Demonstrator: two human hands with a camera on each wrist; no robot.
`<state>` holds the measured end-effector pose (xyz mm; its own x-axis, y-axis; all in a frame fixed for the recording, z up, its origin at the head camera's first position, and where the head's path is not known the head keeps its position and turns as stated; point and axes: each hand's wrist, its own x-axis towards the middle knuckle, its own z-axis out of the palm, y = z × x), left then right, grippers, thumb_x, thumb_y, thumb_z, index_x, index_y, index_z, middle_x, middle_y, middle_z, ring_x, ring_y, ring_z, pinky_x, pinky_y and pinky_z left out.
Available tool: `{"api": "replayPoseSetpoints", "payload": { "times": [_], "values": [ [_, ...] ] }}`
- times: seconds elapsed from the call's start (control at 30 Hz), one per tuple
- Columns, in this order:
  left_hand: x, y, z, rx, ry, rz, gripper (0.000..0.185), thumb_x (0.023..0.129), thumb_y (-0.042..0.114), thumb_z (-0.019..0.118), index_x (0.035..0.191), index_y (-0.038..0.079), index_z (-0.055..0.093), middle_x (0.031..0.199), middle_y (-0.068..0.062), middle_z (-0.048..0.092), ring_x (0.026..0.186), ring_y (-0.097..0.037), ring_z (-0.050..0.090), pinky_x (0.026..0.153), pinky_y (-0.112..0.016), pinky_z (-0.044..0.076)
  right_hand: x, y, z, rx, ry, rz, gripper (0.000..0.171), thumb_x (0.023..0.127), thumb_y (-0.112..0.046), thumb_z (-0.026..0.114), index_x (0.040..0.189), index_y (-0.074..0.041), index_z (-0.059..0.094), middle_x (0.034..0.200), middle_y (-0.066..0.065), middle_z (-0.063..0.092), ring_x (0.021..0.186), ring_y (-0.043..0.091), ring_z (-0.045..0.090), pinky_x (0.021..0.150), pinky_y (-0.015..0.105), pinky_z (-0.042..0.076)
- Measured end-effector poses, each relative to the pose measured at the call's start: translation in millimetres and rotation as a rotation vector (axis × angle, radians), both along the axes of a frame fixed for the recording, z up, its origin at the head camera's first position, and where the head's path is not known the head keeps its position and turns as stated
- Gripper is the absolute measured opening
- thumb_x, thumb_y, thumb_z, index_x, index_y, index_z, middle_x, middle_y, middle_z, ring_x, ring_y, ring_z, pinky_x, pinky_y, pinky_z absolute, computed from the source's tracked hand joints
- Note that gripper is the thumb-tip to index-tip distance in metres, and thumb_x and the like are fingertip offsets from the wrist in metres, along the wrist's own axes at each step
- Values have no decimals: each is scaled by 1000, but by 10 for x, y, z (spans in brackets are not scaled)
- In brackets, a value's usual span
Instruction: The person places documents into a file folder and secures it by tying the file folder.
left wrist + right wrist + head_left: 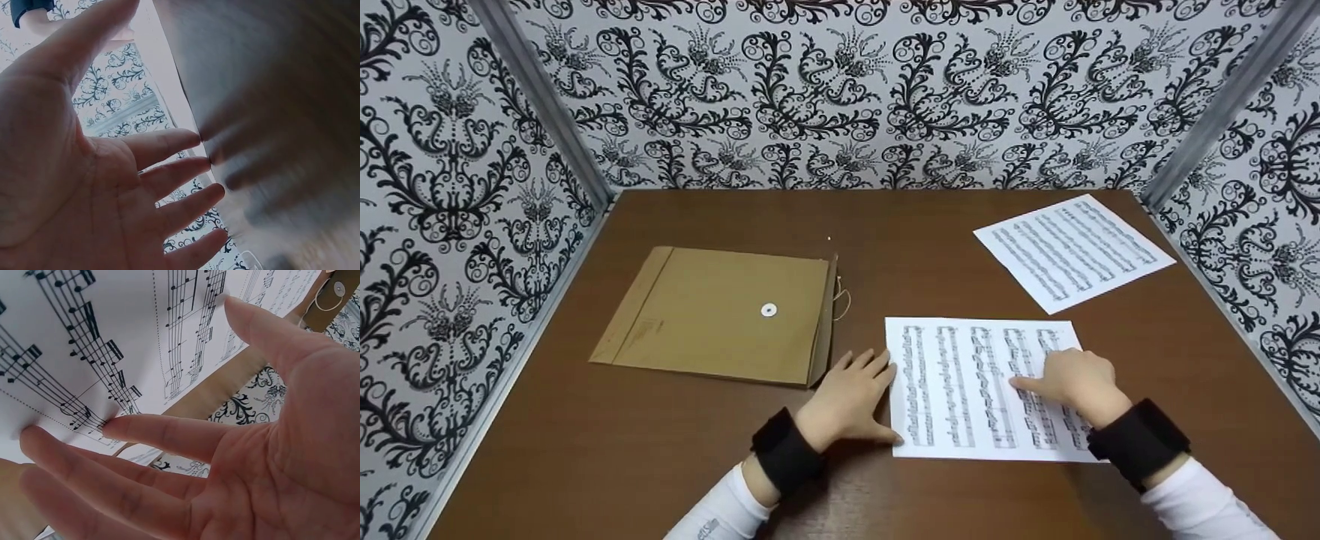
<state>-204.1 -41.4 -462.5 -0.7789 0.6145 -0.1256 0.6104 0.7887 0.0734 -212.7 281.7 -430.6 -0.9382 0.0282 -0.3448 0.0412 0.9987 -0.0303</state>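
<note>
A white sheet of printed music (964, 386) lies on the brown table in front of me, its staves running toward me in the head view. At its left edge my left hand (846, 403) rests with fingers spread, the thumb at the near left corner. In the left wrist view those fingers (188, 203) reach down to the tabletop beside the paper edge. Over the right part of the sheet is my right hand (1076, 384), thumb pointing left. The right wrist view shows its extended fingers (163, 437) and thumb touching the printed side. Neither hand grips anything.
Left of the sheet lies a brown cardboard envelope (720, 315) with a white button (769, 310) and a loose string (844, 298) at its right, open-looking side. A second music sheet (1072, 251) lies askew at the back right. Patterned walls (847, 82) enclose the table (900, 240).
</note>
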Motion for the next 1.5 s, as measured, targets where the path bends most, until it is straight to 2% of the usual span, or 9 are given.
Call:
{"api": "replayPoseSetpoints", "payload": {
  "times": [0.23,0.47,0.63,0.77,0.9,1.0,1.1,1.33,1.5],
  "values": [
    [-20,-34,12,-17,4,24,109,72,73,78,155,12,44,164,-8,42,152,-29,42,124,-48,36,-35,-123,-5,6,11,9,60,89,-62,65,81,-2,68,70,10,60,62,25,59,55,38,45],
    [-30,-72,9,-12,3,35,116,65,74,82,155,11,44,164,-8,43,151,-32,43,122,-49,39,-55,-191,4,-14,-2,-27,60,89,-60,67,87,0,68,75,13,62,66,28,61,60,45,50],
    [-39,-76,3,-8,-2,33,118,64,73,83,155,10,43,163,-8,43,151,-31,43,122,-48,40,-42,-150,28,-46,3,-38,58,86,-59,70,89,-1,66,77,13,61,68,27,60,60,44,48],
    [-39,-71,-1,9,-19,38,118,64,72,84,155,9,43,164,-8,42,152,-32,42,122,-48,40,-30,-28,58,-98,10,-27,53,82,-52,77,89,-2,60,78,12,58,70,27,59,60,41,45],
    [-26,-71,4,26,-35,48,118,64,70,86,155,9,43,164,-8,42,152,-32,42,122,-48,40,-36,145,42,-171,41,13,58,79,-40,82,106,8,60,90,21,62,78,32,59,65,46,49],
    [-18,-70,0,36,-44,55,117,63,69,87,155,9,44,164,-9,42,152,-32,41,122,-48,40,-42,269,-15,-219,84,44,70,78,-33,83,121,16,57,107,34,64,90,42,62,77,56,52],
    [-21,-73,13,37,-53,61,117,64,68,87,155,9,43,164,-9,42,153,-32,41,122,-49,39,-47,367,-56,-253,105,51,79,79,-32,83,128,22,51,121,42,59,103,50,60,90,64,50],
    [-19,-67,11,30,-56,63,118,64,69,86,155,9,42,165,-9,41,153,-32,40,123,-48,39,-53,549,-99,-330,128,25,79,82,-34,82,127,23,50,114,39,63,97,45,62,85,59,51],
    [-30,-65,7,27,-55,63,118,64,69,86,156,9,42,165,-9,40,153,-32,40,122,-49,39,-71,625,-111,-384,121,-14,86,87,-35,78,137,25,40,120,42,61,106,52,61,89,59,51]
  ]
}}
